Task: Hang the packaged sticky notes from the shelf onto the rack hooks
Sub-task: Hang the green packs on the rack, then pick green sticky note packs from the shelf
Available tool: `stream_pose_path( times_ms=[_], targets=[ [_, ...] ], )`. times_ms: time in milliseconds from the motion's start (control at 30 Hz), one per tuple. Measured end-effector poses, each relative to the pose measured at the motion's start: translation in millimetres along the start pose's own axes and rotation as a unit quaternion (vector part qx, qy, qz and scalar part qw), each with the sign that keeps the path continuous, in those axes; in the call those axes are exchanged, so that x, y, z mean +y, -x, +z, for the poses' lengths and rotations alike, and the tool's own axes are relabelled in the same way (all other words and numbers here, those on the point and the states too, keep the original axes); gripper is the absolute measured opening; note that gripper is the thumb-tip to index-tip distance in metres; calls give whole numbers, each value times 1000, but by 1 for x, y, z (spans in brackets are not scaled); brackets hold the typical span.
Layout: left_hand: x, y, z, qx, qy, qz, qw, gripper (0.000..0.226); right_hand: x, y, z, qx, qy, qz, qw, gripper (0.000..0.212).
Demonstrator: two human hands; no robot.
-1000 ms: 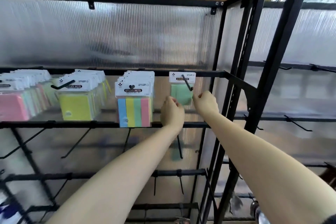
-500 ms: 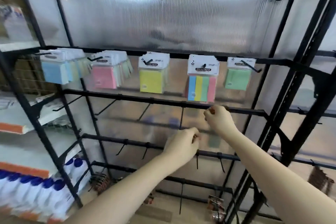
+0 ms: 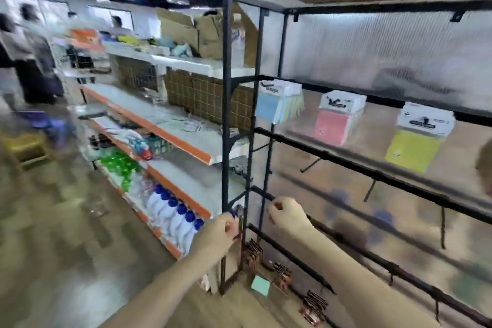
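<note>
Three groups of packaged sticky notes hang on the black rack's top hooks: blue, pink and yellow. The hooks on the lower bars are bare. Low at the rack's left corner, my left hand and my right hand float with fingers loosely curled, and I see nothing in either. My left hand is in front of the corner post, my right hand just before a lower bar. A small green pad lies near the rack's foot. The whole picture is motion-blurred.
To the left runs a white shelf unit with orange edges, carrying blue-capped bottles, green items and wire baskets. Cardboard boxes sit on top. A blurred person stands far left. Small dark packets hang low on the rack.
My view has swung left and down, away from the green pack on the right hook. Both hands have dropped from the top row to the rack's lower left corner, empty.
</note>
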State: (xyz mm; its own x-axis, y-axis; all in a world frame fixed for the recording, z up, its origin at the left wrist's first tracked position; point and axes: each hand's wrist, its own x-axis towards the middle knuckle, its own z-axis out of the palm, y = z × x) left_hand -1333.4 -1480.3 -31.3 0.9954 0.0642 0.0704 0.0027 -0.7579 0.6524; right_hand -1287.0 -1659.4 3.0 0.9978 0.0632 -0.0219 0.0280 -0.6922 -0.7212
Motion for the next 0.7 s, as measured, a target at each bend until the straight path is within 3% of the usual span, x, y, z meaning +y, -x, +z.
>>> stream_pose_path(
  times_ms=[233,433,700],
  targets=[
    [-63,-60,-63,40,43,-72,996,28,-80,-86,59,-134,-2,-105,985,25],
    [-90,-125,-97,95,32,-111,989,23,-119,-160,90,-214,-30,-144,966,25],
    [-134,-216,-132,143,-11,-120,982,17,-156,-251,140,-212,27,-210,954,22]
  ],
)
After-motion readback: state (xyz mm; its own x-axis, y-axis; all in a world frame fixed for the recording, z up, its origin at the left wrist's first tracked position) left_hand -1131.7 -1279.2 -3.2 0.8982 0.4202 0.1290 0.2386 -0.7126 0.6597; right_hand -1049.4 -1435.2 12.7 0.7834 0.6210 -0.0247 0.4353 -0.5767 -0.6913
